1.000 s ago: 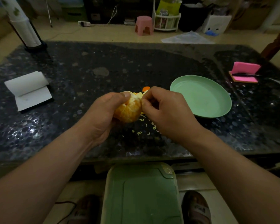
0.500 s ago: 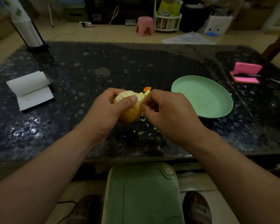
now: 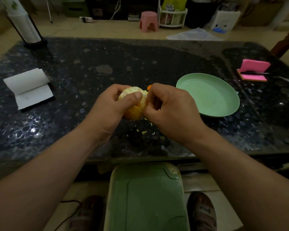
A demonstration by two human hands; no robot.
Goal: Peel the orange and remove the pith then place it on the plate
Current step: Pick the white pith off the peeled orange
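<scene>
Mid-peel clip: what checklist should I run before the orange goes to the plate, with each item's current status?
1. Left hand grips the orange: ok.
2. Peel off the visible side: ok.
3. Pith removed: not ok, pale pith covers the top.
4. Right hand pinches at the orange's right side: ok.
5. Plate holds nothing: ok.
6. Orange's far side clean: cannot tell.

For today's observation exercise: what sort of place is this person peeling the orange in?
Probably a home living or dining room: a dark speckled stone-topped table, a small pink plastic stool on the floor beyond it, and a white storage rack holding household items.
</scene>
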